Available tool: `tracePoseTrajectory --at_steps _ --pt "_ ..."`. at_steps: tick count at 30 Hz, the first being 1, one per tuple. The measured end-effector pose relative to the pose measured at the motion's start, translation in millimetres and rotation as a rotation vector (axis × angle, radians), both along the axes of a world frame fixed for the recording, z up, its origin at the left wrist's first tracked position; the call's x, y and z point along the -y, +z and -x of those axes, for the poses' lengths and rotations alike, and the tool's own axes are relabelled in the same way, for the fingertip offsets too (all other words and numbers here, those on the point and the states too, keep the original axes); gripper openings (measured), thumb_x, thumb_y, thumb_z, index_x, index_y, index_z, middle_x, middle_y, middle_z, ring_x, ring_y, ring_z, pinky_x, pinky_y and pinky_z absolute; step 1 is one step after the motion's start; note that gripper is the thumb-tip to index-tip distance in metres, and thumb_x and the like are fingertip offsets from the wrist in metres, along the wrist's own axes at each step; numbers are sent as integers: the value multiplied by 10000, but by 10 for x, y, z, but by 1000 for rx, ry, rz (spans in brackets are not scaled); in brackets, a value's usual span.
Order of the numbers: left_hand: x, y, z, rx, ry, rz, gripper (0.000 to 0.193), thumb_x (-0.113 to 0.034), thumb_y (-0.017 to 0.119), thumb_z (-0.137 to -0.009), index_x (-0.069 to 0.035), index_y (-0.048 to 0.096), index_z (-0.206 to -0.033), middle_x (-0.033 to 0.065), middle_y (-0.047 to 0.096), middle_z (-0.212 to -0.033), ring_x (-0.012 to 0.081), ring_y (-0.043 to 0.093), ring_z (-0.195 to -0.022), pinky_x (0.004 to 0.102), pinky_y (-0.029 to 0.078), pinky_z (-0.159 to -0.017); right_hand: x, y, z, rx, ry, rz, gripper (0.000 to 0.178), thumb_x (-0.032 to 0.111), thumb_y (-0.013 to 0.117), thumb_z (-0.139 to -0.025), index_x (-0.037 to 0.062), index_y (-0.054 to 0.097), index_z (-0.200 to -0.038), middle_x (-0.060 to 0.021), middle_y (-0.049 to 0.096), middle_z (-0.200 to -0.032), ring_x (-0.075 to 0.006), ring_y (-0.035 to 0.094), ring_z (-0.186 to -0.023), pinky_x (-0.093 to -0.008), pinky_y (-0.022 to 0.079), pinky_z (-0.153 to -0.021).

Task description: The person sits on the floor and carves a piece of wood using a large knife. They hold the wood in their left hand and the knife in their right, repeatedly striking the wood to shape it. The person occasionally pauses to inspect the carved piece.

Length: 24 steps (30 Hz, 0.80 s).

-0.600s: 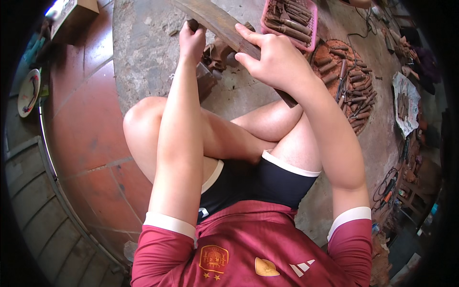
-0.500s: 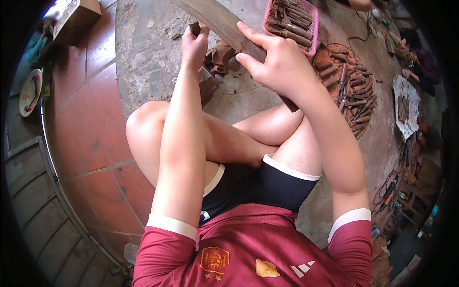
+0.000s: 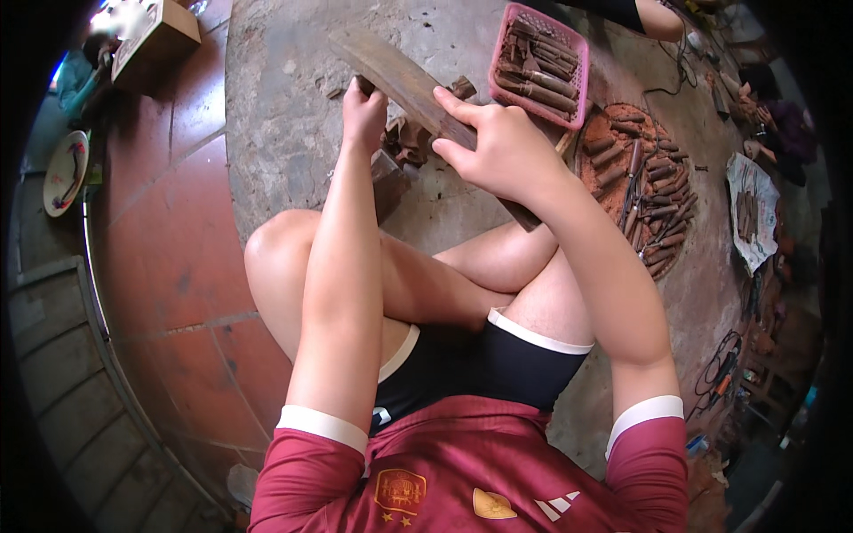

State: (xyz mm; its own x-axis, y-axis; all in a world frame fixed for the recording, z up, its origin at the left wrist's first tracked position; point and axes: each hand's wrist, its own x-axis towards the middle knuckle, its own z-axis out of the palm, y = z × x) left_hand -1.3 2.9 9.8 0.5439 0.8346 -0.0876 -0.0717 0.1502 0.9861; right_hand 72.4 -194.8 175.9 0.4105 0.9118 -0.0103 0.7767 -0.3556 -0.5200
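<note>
My right hand [image 3: 502, 147] is closed around the grip of a flat wooden mallet [image 3: 391, 73], shaped like a paddle, its broad end slanting up and left. My left hand [image 3: 364, 115] is a fist around an upright chisel [image 3: 362, 84]; only the dark top of its handle shows, and its blade is hidden. The mallet's broad end lies close to that handle top; whether they touch I cannot tell. Just right of my left wrist is a dark brown wood carving [image 3: 409, 140], partly covered by my arm and the mallet, beside a brown block [image 3: 388, 184].
A pink basket [image 3: 582, 80] of wooden-handled tools stands at the far right. Beside it, a round tray [image 3: 593, 191] with reddish dust carries many more. A white sack [image 3: 753, 253] lies farther right. Another person's arm [image 3: 659, 19] shows at the top, and a cardboard box [image 3: 169, 40] far left.
The mallet has come lower in the picture, so its far end now shows. The whole view has shifted slightly; both hands keep their holds.
</note>
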Motion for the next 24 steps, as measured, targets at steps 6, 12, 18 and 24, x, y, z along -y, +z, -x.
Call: tracePoseTrajectory --at_steps 6,12,18,24 --pt "61 -5 -32 72 17 -76 228 6 511 -890 12 587 -1104 49 663 -1029 134 591 -942 279 472 -839 -32 -3 81 1 -6 -165 572 284 688 -796 169 576 -1345 -259 658 -749 -409 672 -769 -461 543 -739" --pt "36 -8 -1 92 -9 -73 257 -16 538 -904 1 572 -1158 54 655 -1073 131 591 -966 277 469 -851 -120 189 -27 -143 18 -81 602 280 682 -793 83 556 -1347 -288 658 -813 -419 671 -798 -456 537 -747" --pt "35 -52 -33 58 -18 -43 148 -58 565 -917 -31 569 -1062 4 603 -914 102 533 -811 269 436 -708 -126 232 -163 -86 90 144 646 274 682 -779 100 523 -1381 -274 667 -835 -387 684 -817 -432 537 -770" --pt "-39 -96 -1 -35 11 -86 185 -209 661 -932 -49 567 -942 -31 565 -820 80 474 -778 269 422 -714 -106 396 -172 -74 13 -25 671 258 694 -772 108 505 -1398 -275 672 -844 -391 685 -809 -427 542 -757"
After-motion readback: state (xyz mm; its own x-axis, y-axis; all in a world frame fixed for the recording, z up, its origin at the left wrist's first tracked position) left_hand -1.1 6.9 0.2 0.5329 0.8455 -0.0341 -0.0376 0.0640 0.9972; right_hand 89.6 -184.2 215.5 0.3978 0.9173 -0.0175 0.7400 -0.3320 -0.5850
